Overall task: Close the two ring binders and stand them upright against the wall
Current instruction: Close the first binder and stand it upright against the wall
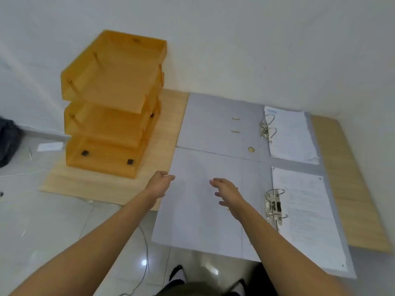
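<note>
Two grey ring binders lie open flat on a low wooden desk. The near binder [198, 218] has its left cover hanging past the desk's front edge, with a metal ring mechanism [274, 207] and white papers [307, 218] on its right half. The far binder [213, 122] lies by the white wall [256, 50], also with rings [267, 129] and papers [291, 133]. My left hand [159, 184] hovers at the near binder's left cover edge, fingers apart. My right hand [227, 194] is spread above the same cover. Neither holds anything.
An orange three-tier letter tray [111, 107] stands on the desk's left part [162, 133]. Bare desk strip [346, 178] shows right of the binders. A cable [145, 253] runs over the tiled floor below. A dark bag [8, 142] lies far left.
</note>
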### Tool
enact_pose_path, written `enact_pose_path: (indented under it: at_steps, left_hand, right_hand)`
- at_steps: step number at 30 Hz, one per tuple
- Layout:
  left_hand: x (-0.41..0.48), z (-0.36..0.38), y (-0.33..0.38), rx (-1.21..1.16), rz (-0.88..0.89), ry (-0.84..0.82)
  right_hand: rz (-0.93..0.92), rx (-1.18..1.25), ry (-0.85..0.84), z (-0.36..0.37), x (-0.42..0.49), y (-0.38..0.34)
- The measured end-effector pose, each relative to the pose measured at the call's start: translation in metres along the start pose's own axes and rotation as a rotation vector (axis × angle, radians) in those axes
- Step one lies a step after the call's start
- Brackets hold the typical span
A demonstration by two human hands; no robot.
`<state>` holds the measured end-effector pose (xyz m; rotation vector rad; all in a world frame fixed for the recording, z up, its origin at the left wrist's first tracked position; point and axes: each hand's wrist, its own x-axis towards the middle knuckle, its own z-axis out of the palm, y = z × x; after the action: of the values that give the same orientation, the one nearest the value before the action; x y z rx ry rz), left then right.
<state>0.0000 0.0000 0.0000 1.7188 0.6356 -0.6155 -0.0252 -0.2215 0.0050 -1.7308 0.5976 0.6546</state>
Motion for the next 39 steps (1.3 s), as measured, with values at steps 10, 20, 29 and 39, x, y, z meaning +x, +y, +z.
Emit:
enact_pose_path:
  at_steps: [10,20,29,39]
  left_hand:
    - [0.029,0.004,-0.015,0.047,-0.029,0.015]
    - [0.047,-0.006,-0.008,-0.228,-0.062,-0.088]
    - [0.003,0.020,0.051,-0.327,0.160,-0.384]
    - [-0.048,0.091,0.085,-0.371,0.179,-0.620]
  right_hand:
    - [0.093,-0.057,-0.006,0.018,0.002,0.016]
    - [0.049,-0.144,-0.005,0.020,-0.003,-0.004]
    - [-0.161,-0.073,-0.031,0.011,-0.023,-0.063]
    - [-0.322,-0.026,-0.112,-0.044,-0.075,-0.061]
